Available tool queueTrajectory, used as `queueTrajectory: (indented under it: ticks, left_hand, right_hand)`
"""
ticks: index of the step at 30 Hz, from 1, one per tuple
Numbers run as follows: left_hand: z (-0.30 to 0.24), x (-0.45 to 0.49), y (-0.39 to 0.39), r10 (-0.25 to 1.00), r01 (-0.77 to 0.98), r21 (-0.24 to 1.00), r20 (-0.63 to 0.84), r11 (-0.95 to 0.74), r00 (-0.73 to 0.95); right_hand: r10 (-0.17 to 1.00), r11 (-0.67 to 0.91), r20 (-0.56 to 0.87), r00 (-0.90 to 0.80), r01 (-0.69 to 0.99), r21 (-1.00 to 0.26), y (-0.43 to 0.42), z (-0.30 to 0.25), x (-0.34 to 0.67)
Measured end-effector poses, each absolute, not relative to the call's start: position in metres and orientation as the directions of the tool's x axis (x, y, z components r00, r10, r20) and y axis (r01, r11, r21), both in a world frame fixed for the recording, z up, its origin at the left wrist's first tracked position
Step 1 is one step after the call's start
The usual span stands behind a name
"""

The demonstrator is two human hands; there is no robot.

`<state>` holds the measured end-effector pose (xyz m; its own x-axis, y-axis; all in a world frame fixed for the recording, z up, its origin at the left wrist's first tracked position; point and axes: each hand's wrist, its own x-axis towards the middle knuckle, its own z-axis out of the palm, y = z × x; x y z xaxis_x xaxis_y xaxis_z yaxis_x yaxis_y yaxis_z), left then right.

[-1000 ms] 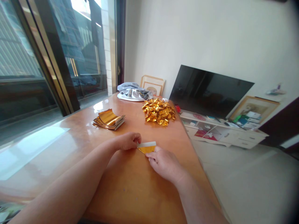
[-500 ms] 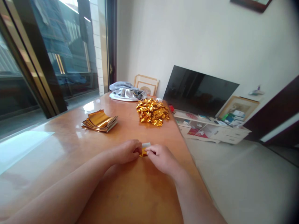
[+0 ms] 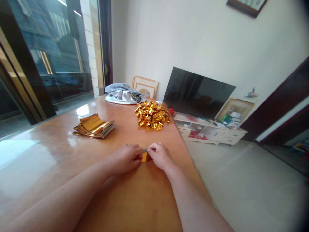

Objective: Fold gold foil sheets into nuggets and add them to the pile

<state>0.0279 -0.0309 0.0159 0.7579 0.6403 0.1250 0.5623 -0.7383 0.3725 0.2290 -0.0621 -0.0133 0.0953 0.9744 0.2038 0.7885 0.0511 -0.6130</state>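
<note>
**Toward the counter's right edge, both hands are gripping one gold foil piece**

Between the left hand (image 3: 127, 158) and the right hand (image 3: 160, 156), the small gold foil piece (image 3: 145, 157) is lying low over the bare near part of the counter (image 3: 130, 206), closer to the right edge than to the left. Its gold face is showing in the narrow gap between the hands, and a greyish strip is running along its far side; the hands are hiding its two ends.

The left grip is narrow: its fingers are bending over the piece's left end, with the thumb tucking in close below. The right grip is also narrow, its thumb and forefinger pinching the piece's far right part while the other fingers are curling in. How tightly either grip is pressing, I cannot tell.

Farther up, toward the left edge, a stack of gold sheets (image 3: 95, 125) is lying well apart from the hands, its upper sheets curling. By the right edge, near the far right corner, a heap of crumpled gold pieces (image 3: 152, 115) is catching the light. Toward the far left corner, a bundle of pale cloth (image 3: 123, 93) is resting, and beyond the far edge framed pictures (image 3: 146, 87) are leaning against the wall (image 3: 145, 42).
</note>
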Motion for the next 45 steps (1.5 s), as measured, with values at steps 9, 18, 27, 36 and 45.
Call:
queueTrajectory:
  ticks: [9, 18, 27, 36, 45]
  left_hand:
    - [0.016, 0.028, -0.032, 0.598, 0.525, 0.313, 0.217, -0.791, 0.772]
    - [0.015, 0.036, -0.036, 0.565, 0.520, 0.226, 0.248, -0.823, 0.787]
    - [0.017, 0.033, -0.039, 0.525, 0.513, 0.114, 0.233, -0.851, 0.819]
    - [0.022, 0.034, -0.043, 0.487, 0.485, 0.070, 0.229, -0.872, 0.842]
    - [0.019, 0.036, -0.046, 0.515, 0.515, 0.066, 0.241, -0.854, 0.823]
  right_hand:
    - [0.977, -0.064, 0.076, 0.197, 0.620, -0.782, -0.063, -0.012, 0.235]
    - [0.964, -0.254, -0.195, 0.180, 0.424, -0.869, -0.073, 0.005, 0.227]
    - [0.994, 0.094, 0.103, -0.025, 0.654, -0.750, -0.078, 0.011, 0.248]
    - [0.980, 0.073, -0.096, -0.177, 0.758, -0.648, -0.083, 0.004, 0.252]
    - [0.962, 0.026, -0.169, -0.214, 0.689, -0.725, -0.081, 0.002, 0.259]
